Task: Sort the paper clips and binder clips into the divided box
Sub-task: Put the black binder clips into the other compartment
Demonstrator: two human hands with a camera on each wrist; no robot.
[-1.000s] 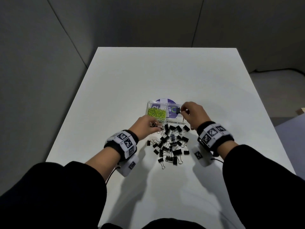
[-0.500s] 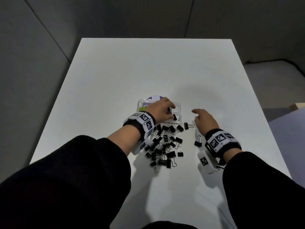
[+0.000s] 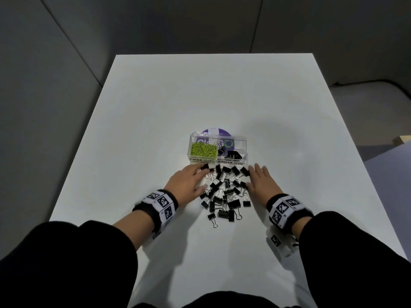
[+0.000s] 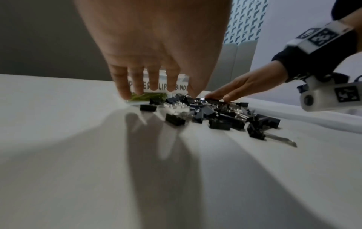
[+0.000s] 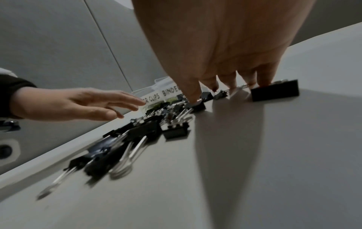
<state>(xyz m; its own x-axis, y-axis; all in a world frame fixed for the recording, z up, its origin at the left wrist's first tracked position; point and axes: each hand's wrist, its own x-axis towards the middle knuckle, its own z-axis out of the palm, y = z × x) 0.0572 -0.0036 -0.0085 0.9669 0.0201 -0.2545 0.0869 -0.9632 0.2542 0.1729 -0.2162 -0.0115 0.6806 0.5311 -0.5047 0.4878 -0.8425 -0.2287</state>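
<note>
A clear divided box (image 3: pixel 242 142) sits mid-table, labelled PAPER CLIPS and BINDER CLIPS. Green paper clips (image 3: pixel 203 150) fill its left compartment; a few black binder clips (image 3: pixel 232 154) lie in the right one. A pile of black binder clips (image 3: pixel 224 192) spreads on the table just in front of it. My left hand (image 3: pixel 188 182) lies flat at the pile's left edge, fingers straight, fingertips touching clips near the box. My right hand (image 3: pixel 260 178) lies flat at the pile's right edge. In the right wrist view its fingertips (image 5: pixel 264 80) rest on a binder clip (image 5: pixel 274 93). Neither hand holds anything.
A purple round disc (image 3: pixel 214 131) shows behind the box. The white table (image 3: pixel 200 90) stretches beyond it, with grey walls around. Some clips (image 3: pixel 214 218) trail from the pile toward me.
My left hand came back from over the box's right compartment to the pile's left side. My right hand moved in to the pile's right edge. My head view tilted.
</note>
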